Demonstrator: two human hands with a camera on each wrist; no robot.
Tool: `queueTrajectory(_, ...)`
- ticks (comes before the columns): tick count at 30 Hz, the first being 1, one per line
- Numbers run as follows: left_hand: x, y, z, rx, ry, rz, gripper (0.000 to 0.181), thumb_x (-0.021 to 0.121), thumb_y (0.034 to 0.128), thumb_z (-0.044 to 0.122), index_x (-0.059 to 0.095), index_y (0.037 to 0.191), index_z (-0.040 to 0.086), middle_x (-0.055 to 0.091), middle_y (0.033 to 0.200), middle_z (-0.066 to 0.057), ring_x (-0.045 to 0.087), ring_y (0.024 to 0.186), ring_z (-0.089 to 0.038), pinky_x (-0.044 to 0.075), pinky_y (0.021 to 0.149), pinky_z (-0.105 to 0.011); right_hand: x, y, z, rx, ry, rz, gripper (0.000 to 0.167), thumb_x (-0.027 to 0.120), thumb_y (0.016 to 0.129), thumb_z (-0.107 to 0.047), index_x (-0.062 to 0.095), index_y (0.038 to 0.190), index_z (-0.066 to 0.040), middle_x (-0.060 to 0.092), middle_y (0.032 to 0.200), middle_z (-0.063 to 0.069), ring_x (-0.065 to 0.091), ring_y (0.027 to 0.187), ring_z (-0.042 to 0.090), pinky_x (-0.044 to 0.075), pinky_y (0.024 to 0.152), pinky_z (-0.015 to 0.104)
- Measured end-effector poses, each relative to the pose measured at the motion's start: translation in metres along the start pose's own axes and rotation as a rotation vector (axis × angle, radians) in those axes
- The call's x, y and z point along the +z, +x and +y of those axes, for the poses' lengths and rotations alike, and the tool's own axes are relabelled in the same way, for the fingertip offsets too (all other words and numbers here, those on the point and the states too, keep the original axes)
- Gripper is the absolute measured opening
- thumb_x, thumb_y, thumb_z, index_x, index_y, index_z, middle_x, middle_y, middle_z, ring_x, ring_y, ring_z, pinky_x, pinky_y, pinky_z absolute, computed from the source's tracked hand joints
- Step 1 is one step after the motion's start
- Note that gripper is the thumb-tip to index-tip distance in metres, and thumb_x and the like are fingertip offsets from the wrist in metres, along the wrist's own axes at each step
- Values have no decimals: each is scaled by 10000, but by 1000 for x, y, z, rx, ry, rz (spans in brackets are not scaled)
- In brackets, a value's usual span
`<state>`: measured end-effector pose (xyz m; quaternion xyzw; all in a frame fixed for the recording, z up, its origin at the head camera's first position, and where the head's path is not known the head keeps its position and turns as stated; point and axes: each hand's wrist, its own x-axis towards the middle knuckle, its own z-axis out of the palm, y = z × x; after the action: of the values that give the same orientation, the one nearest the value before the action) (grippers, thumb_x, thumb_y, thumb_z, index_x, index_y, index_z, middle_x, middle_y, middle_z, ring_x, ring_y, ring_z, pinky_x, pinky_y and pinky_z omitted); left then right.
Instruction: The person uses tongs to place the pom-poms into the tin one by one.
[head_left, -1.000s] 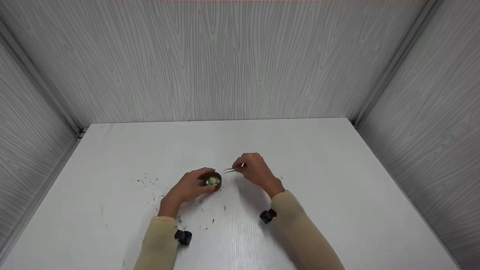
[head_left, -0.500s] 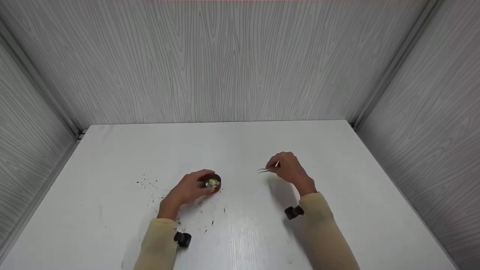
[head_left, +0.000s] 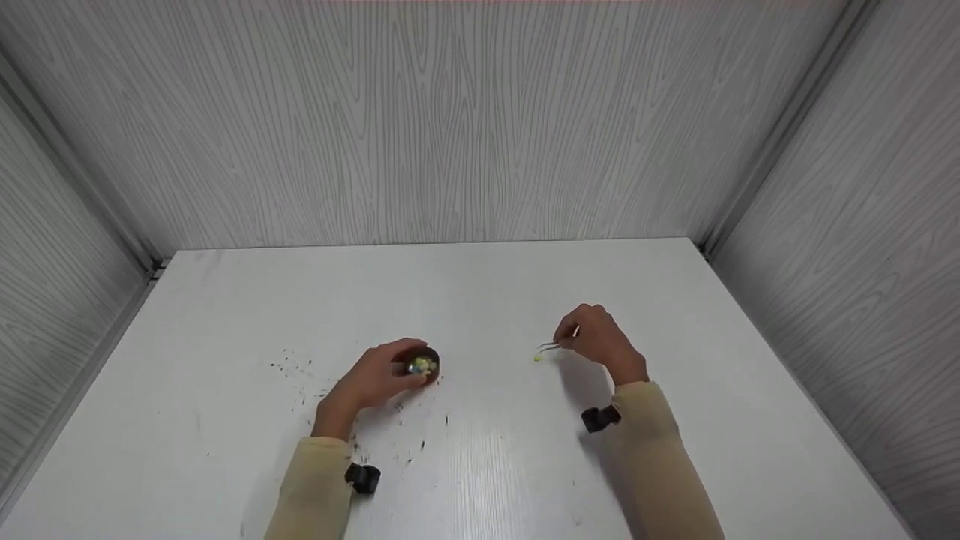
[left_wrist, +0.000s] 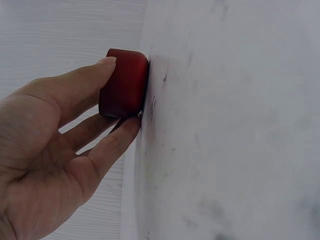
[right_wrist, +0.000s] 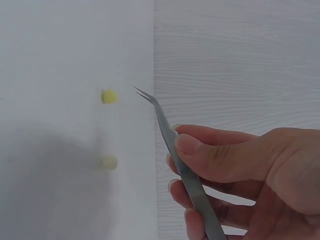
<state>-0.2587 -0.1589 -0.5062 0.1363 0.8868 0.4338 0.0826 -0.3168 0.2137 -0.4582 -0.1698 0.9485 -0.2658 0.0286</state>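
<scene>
My left hand (head_left: 375,379) holds a small round cup (left_wrist: 127,82), dark red outside, at the middle of the white table. Thumb and fingers lie on opposite sides of its wall. Inside it are several little balls (head_left: 424,366), yellow, pale and bluish. To the right, my right hand (head_left: 596,337) pinches a pair of metal tweezers (right_wrist: 187,175) with bent, pointed tips that stand slightly apart. A yellow ball (right_wrist: 109,96) lies on the table close to the tips, not touching them. Beside it in the right wrist view is a paler ball (right_wrist: 110,162).
Dark specks (head_left: 292,362) are scattered on the table (head_left: 480,300) left of and in front of the cup. Grey wood-grain panels (head_left: 450,120) enclose the back and both sides. Each sleeve bears a small black wrist camera (head_left: 364,478).
My right hand has moved right with the tweezers, away from the cup, and come to the yellow ball. My left hand has stayed on the cup in nearly the same place.
</scene>
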Motion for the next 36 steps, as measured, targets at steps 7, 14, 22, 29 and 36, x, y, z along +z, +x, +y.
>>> queueTrajectory(7,-1,-1,-2,3,-36,-9,562,730,971,162,530,1493,110,582,1476,-188,537,1391,-423,439,1147,-587,3,2,5,-31,-11,13,107,767,871,42,828,897,-42,798,898,118,733,840,268,602,774,429)
queueTrajectory(14,-2,-1,0,9,-22,-9,556,728,974,171,531,1491,105,576,1481,-199,537,1387,-430,434,1147,-594,4,3,5,-22,-1,5,114,768,869,45,831,883,-49,800,898,114,728,843,265,602,772,423)
queueTrajectory(22,-2,-1,-2,23,-19,-12,557,726,975,168,528,1489,87,575,1476,-209,543,1377,-437,444,1137,-594,3,2,5,-36,-18,42,94,775,875,19,833,869,-55,799,891,111,728,849,277,596,770,428)
queueTrajectory(29,-2,-1,-2,28,-19,-15,563,729,974,177,526,1490,81,569,1482,-211,541,1380,-439,443,1137,-597,5,2,6,-50,-27,21,114,758,880,45,830,886,-43,795,901,122,725,847,279,602,764,432)
queueTrajectory(36,-2,1,-1,24,0,-14,534,729,972,171,548,1468,91,609,1441,-195,557,1367,-425,450,1130,-595,9,5,9,-58,-45,28,119,756,880,47,829,868,-47,796,913,115,733,881,303,607,787,446)
